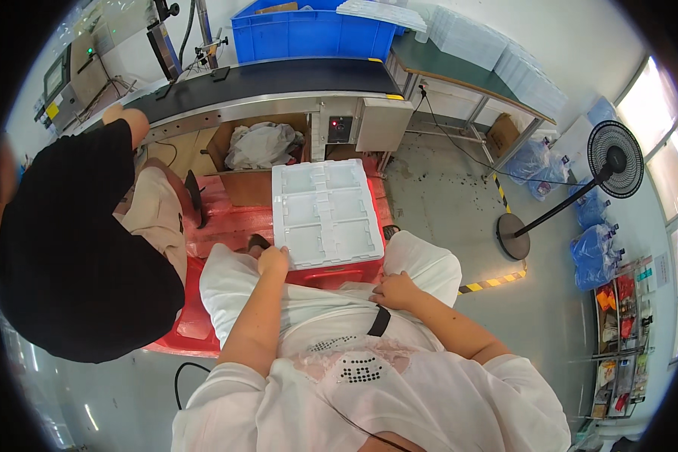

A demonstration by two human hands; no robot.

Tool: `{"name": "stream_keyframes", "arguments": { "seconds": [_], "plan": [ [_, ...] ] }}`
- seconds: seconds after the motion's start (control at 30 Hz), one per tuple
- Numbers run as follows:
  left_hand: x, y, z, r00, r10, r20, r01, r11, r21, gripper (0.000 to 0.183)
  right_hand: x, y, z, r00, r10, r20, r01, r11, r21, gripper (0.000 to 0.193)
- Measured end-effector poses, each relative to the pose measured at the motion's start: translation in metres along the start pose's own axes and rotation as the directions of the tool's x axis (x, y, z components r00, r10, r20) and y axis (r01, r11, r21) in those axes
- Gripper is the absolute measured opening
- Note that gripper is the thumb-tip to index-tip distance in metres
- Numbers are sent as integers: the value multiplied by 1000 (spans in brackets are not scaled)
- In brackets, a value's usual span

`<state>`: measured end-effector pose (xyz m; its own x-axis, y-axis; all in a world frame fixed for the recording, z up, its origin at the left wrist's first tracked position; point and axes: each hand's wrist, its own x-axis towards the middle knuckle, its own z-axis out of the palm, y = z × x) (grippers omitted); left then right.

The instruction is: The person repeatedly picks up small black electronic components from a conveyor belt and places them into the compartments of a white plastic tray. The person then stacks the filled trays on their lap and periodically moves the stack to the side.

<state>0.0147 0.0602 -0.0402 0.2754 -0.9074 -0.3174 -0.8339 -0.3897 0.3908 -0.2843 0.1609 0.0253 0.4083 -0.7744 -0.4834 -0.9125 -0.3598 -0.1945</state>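
Note:
A white plastic tray (328,215) with several shallow rectangular compartments lies on top of a red crate (339,277) between my knees. At its near left corner is my left hand (273,261), its fingers closed against the tray's edge. The compartments look bare, though small details are hard to make out. My right hand (398,291) rests on my lap near the crate's near right corner, apart from the tray. Its fingers are curled in, and whatever they may hold is hidden.
Ahead runs a black conveyor belt (279,79), with a blue bin (309,38) behind it. A person in black (83,248) sits close on my left. Beneath the belt stands a cardboard box (248,188) holding crumpled plastic. A floor fan (614,158) and a green table (459,71) are to the right.

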Motion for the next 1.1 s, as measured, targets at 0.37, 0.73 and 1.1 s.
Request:
{"name": "stream_keyframes", "arguments": {
  "seconds": [0.37, 0.73, 1.1],
  "plan": [
    [16, -48, 26, 966, 250, -59, -253, 888, -384, 48, 59, 41, 8, 669, 719, -190, -361, 537, 762, 44],
    [64, 70, -214, 598, 262, -758, -782, 399, -480, 21, 201, -40, -300, 393, 173, -903, 327, 892, 313, 26],
    [304, 155, -313, 714, 262, -649, 26, 916, 399, 53, 376, -43, -430, 623, 417, -662, -480, 872, 97, 52]
  ]
}}
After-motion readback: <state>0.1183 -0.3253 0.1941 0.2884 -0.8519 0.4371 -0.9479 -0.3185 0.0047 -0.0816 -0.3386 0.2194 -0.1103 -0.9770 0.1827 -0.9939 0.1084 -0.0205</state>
